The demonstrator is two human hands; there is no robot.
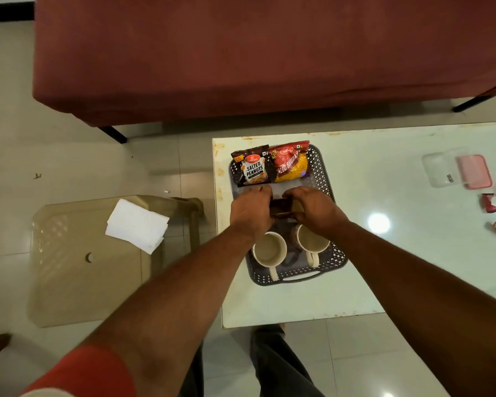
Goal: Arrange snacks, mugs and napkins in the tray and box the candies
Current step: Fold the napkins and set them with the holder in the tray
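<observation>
- Both hands are clamped on one small dark brown glossy packet (282, 207). The left hand (251, 209) grips its left end and the right hand (312, 207) its right, over the middle of the dark perforated plastic tray (321, 173).
- The free gap looks narrow. Set down crooked, the packet would likely ride up onto the dark brown salted-peanuts bag (254, 167) or the red-and-yellow bhujia bag (291, 163). Both are slick film pouches that shift easily.
- The wrists hang right over two cream ceramic mugs (269, 249) at the tray's near end. A low pull-back could knock one into the other, as they stand close together and are hard and chippable.
- The tray sits near the left edge of the pale glass counter (384, 267). That surface is smooth and shiny, so a shove could slide the tray.
- White folded paper napkins (138, 224) lie on a beige plastic chair (69, 282) off the counter. They are thin, loose sheets that scatter easily.
- Small red foil-wrapped candies (488, 202) lie well apart at the right, near a clear plastic box (440, 170) and its pink lid (474, 171). They are crinkly and easily fumbled.
</observation>
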